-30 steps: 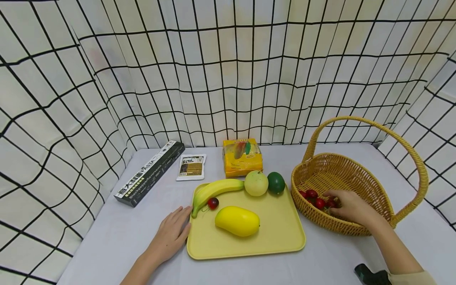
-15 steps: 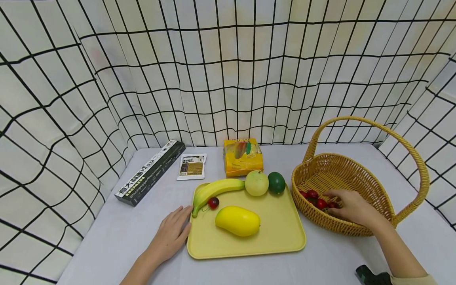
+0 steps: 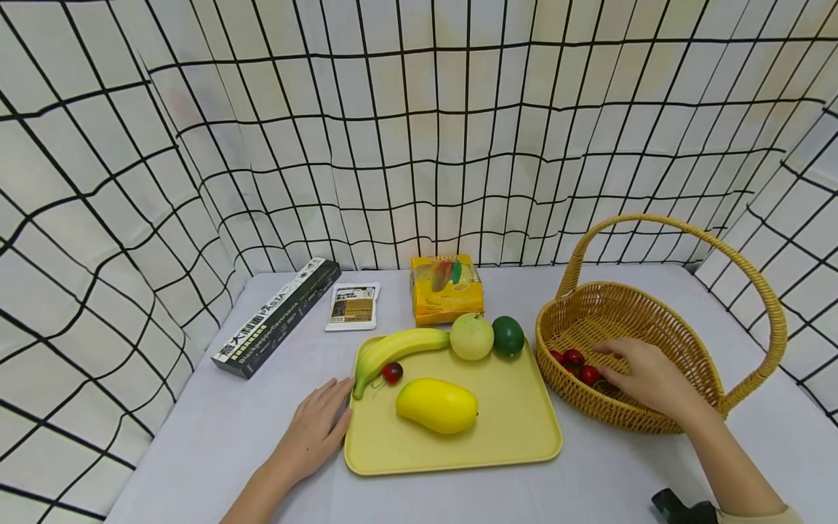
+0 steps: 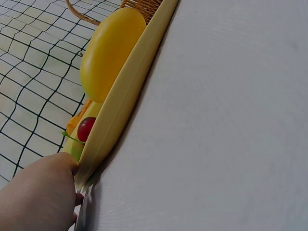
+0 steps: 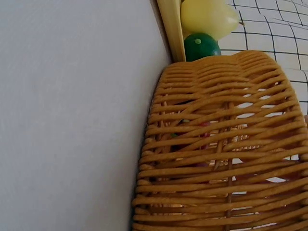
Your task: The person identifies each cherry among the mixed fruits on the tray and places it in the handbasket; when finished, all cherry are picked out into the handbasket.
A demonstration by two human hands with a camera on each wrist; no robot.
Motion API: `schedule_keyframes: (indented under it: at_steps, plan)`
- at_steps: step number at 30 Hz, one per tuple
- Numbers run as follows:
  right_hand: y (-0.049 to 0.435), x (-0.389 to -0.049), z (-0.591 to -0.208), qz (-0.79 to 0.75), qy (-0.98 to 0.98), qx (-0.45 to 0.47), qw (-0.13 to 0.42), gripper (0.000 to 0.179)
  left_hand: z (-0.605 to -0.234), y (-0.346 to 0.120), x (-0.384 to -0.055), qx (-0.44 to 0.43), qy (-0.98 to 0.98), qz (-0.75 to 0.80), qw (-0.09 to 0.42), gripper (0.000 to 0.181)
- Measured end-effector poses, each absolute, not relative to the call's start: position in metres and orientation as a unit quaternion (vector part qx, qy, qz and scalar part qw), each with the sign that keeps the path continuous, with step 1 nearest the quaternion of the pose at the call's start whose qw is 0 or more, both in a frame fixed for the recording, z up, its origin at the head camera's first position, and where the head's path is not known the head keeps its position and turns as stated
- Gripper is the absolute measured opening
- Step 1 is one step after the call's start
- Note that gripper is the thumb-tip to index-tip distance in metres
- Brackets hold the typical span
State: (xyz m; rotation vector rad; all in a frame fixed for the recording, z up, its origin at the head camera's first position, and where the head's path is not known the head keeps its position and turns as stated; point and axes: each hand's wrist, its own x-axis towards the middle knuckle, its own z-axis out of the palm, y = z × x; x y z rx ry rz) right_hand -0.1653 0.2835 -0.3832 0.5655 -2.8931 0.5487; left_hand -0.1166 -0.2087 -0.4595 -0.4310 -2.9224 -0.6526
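My left hand (image 3: 318,422) lies flat with straight fingers against the left edge of the yellow tray (image 3: 458,457). On that tray are a banana (image 3: 399,346), a dark red cherry (image 3: 392,373), a yellow mango (image 3: 437,406) and a pale green round fruit (image 3: 472,337). A dark green fruit (image 3: 508,336) sits at its back right corner. My right hand (image 3: 648,375) reaches into the wicker basket (image 3: 628,309), index finger and thumb apart beside several red cherries (image 3: 589,375). I cannot tell whether it holds one; its underside is hidden. Basket weave (image 5: 221,159) blocks the right wrist view.
Behind the tray stands a yellow mango-printed packet (image 3: 447,291). A white sachet (image 3: 353,307) and a long black pasta box (image 3: 278,320) lie to its left. The basket's tall handle (image 3: 753,273) arches above the right arm. Black-grid white cloth walls (image 3: 419,131) enclose the table.
My right hand has lifted slightly inside the basket, and its thumb and index finger show farther apart. A cherry seen by its fingertips is now out of sight. The left hand stays still.
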Motion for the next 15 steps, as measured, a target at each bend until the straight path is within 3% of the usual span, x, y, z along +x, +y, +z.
schedule_keyframes:
  at_steps: [10, 15]
  plan:
    - [0.264, -0.16, -0.376, 0.193, -0.947, 0.196, 0.165, 0.027, -0.461, -0.21, -0.116, -0.144, -0.963, -0.22, 0.063, 0.048]
    - [0.249, -0.158, -0.371, 0.21, -0.938, 0.205, 0.183, 0.028, -0.461, -0.21, -0.116, -0.147, -0.962, -0.219, 0.068, 0.048]
